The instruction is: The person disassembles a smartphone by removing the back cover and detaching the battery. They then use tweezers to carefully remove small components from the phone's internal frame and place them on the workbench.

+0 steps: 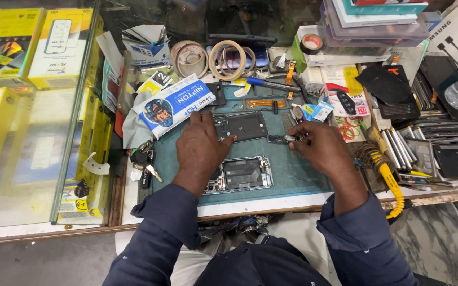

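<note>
On a messy blue-green work mat (292, 167), the left hand (200, 148) lies flat on a dark phone back cover (245, 126). The right hand (322, 145) pinches a small metal part (282, 139).

We are looking at a teal mat (287, 169) lying under a black panel (246, 126) and a phone (242, 175) showing silver edges and dark insides. Our sleeves (170, 233) are showing navy. A pouch (172, 105) is showing white and blue (with a dark round picture). Yellow boxes (6, 45) are glowing at the left, a yellow iron (390, 182) is lying at the right, and tan tape rolls (228, 59) are sitting behind.
</note>
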